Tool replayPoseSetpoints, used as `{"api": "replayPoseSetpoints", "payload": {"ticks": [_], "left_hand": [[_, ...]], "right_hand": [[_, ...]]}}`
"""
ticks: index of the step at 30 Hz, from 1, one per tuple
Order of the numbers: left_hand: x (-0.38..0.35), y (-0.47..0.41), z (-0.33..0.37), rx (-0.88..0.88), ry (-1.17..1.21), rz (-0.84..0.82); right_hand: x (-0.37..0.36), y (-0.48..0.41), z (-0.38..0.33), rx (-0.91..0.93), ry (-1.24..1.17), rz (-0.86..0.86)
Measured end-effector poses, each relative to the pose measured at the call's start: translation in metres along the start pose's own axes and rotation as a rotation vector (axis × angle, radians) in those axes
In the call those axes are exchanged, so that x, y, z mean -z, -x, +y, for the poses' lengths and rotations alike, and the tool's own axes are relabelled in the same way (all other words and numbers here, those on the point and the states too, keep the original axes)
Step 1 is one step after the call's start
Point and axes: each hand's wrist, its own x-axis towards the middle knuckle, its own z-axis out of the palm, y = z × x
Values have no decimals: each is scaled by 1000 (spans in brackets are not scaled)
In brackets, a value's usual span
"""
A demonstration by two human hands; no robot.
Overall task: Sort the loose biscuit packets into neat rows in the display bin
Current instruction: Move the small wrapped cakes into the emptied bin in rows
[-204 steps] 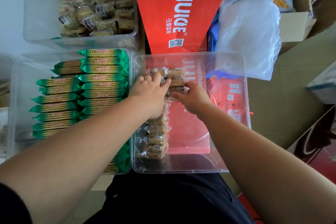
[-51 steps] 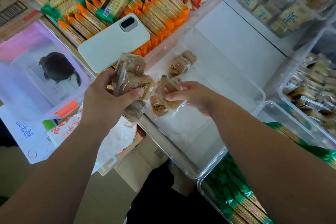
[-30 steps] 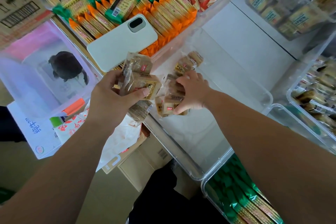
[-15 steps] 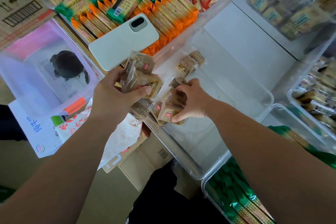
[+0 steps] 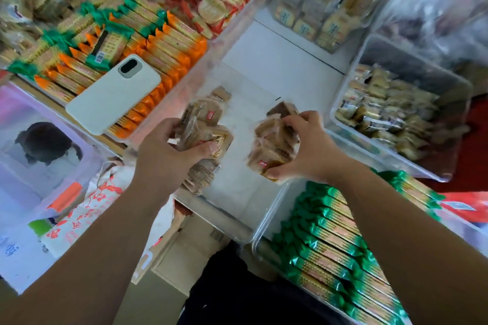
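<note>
A clear plastic display bin [image 5: 237,208] sits in the middle, nearly bare inside. My left hand [image 5: 163,153] grips a bundle of clear-wrapped brown biscuit packets [image 5: 208,129] over the bin's left wall. Some more packets [image 5: 203,174] hang or lie under that hand. My right hand [image 5: 309,150] grips a second stack of the same packets [image 5: 269,145] above the bin's right side. One or two loose packets [image 5: 220,93] lie at the bin's far left corner.
A white phone [image 5: 113,95] lies on orange and green biscuit packs [image 5: 158,42] in the bin at back left. Green-wrapped packs [image 5: 330,240] fill the bin at front right. A bin of small wrapped biscuits [image 5: 390,113] stands to the right. A printed bag [image 5: 79,214] lies at left.
My right hand gathered the loose packets from the bin floor, lifted them as a stack and moved right. My left hand kept its bundle. The view swung right and up.
</note>
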Motion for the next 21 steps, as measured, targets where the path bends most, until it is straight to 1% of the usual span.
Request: {"api": "replayPoseSetpoints", "payload": {"ticks": [2, 5, 9, 11, 14, 16, 17, 21], "left_hand": [[-23, 9, 16, -32, 1, -76], [-67, 31, 40, -92, -24, -239], [-132, 71, 69, -209, -91, -417], [-162, 92, 79, -271, -124, -481], [-199, 125, 88, -316, -160, -530], [-218, 146, 88, -316, -163, -532], [-226, 157, 85, -309, -161, -529], [-250, 195, 74, -286, -171, -519]], "right_hand": [[21, 34, 19, -27, 6, 69], [47, 97, 54, -93, -6, 165], [59, 188, 115, -151, -55, 372], [60, 232, 152, -232, -98, 452], [52, 287, 204, -398, -209, 540], [43, 313, 235, -464, -292, 547], [37, 323, 249, -487, -317, 524], [14, 348, 299, -577, -343, 364]]}}
